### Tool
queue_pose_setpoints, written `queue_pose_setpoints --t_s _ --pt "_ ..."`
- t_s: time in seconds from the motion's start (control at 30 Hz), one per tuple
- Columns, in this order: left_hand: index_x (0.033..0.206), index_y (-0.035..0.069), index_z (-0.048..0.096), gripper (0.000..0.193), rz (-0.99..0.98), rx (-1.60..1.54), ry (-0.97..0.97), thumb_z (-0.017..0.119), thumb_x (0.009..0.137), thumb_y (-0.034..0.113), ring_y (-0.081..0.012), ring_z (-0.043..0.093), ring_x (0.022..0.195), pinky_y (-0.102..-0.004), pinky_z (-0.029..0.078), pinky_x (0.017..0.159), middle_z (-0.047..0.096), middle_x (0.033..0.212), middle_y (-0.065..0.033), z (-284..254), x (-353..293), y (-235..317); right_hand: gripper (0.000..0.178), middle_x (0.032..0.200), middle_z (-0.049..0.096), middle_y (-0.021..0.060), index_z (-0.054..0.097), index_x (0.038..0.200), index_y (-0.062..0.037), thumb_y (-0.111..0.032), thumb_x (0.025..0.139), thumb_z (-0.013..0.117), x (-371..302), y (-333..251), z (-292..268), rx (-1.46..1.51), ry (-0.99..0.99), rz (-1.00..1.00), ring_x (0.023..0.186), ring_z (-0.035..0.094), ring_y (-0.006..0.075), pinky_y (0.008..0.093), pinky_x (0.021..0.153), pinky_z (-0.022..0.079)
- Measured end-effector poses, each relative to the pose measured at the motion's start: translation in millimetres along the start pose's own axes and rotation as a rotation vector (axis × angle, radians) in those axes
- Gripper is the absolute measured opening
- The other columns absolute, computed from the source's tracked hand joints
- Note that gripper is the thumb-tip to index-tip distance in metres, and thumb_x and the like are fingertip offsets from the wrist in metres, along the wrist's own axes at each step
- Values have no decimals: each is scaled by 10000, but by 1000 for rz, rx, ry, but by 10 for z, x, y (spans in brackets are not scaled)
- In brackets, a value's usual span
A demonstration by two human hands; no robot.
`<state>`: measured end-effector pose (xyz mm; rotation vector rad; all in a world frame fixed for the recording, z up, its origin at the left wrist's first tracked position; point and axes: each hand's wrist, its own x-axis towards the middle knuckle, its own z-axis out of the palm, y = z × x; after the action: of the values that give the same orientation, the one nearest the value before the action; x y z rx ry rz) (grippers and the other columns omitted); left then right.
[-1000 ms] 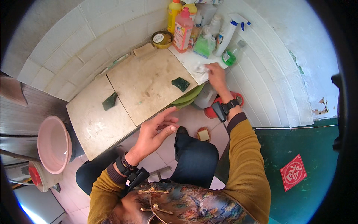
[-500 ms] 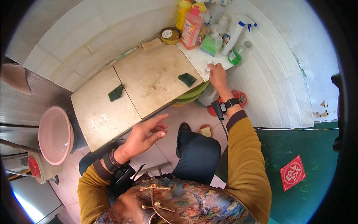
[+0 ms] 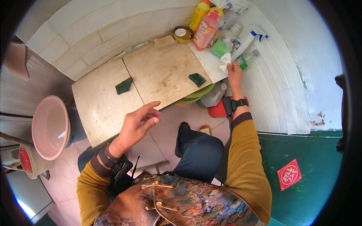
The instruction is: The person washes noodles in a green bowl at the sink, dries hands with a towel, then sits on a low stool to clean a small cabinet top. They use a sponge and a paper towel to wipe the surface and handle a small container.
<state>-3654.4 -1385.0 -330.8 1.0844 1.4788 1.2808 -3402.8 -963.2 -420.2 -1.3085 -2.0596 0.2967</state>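
My right hand (image 3: pixel 235 74) is closed, its fingertips pinching a crumpled white tissue (image 3: pixel 225 60) just above the white right end of the counter (image 3: pixel 151 69). My left hand (image 3: pixel 136 127) hovers at the counter's front edge with its fingers apart and nothing in them. Two dark green scouring pads lie on the beige top: one scouring pad (image 3: pixel 123 86) by the dark seam, the other scouring pad (image 3: pixel 197 79) near the front edge on the right. Close to the tissue stand a clear bag with a green sponge (image 3: pixel 221 48) and a small green container (image 3: pixel 241 62).
Behind the tissue are a pink bottle (image 3: pixel 206 31), a yellow bottle (image 3: pixel 199 16), a white spray bottle (image 3: pixel 247 39) and a round tin (image 3: pixel 183 34). A soap dish (image 3: pixel 164 41) sits against the wall. On the left is a pink basin (image 3: pixel 51 128). Green basins (image 3: pixel 196 95) and a jug (image 3: pixel 214 96) are below.
My right hand has lifted the white tissue off the white counter end, and more of it shows now. My left hand has shifted slightly left. The whole view has turned a little.
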Motion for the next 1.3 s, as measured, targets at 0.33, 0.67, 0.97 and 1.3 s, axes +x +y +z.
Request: queue_pose_setpoints --t_s 0.33,0.67,0.97,1.3 --pt "1404 21 519 454 33 28 63 649 973 78 -179 700 974 -287 541 842 688 1060 -106 -158 -71 30 292 1172 672 156 685 1176 -79 -194 908 662 -492 -728 -127 -29 -166 -308 1114 615 345 424 962 492" --pt "1384 25 543 433 46 77 58 656 969 77 -158 697 955 -285 553 826 696 1030 -94 -194 -146 54 275 910 722 157 724 1131 -87 -128 880 621 -772 -1096 133 -84 -277 -350 809 657 378 429 764 539" --pt "1377 21 547 435 51 105 63 661 960 65 -163 703 933 -289 560 817 706 1021 -104 -217 -141 18 278 782 688 98 688 1212 -42 -160 985 577 -555 -796 107 137 -189 46 656 670 197 345 642 544" --pt "1356 47 559 458 89 108 77 694 919 56 -192 695 865 -314 567 782 712 994 -134 -160 -144 -53 434 1144 637 163 614 1245 -33 53 829 527 -313 -526 283 -360 -210 -626 1049 571 381 435 868 502"
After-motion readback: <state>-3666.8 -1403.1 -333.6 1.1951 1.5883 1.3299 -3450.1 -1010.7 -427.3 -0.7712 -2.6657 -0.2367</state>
